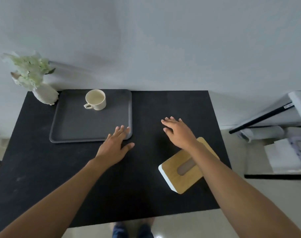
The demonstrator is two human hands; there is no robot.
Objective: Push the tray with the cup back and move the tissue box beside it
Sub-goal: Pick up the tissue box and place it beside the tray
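Observation:
A dark grey tray (74, 127) lies at the back left of the black table (60, 177), its far edge near the wall. A cream cup (96, 99) stands upright in the tray's far part, handle toward me. My left hand (114, 144) lies flat with fingers spread, its fingertips on the tray's near right corner. A tissue box (177, 170) with a wooden lid and white sides sits near the table's right edge, turned at an angle. My right hand (178, 130) hovers open over the table beyond the box, with my forearm crossing above the box.
A white vase with pale green flowers (43, 93) stands at the table's back left corner, next to the tray. A wall runs behind the table. White furniture with a black bar (266, 115) and papers stand to the right. My feet (132, 229) show below the near edge.

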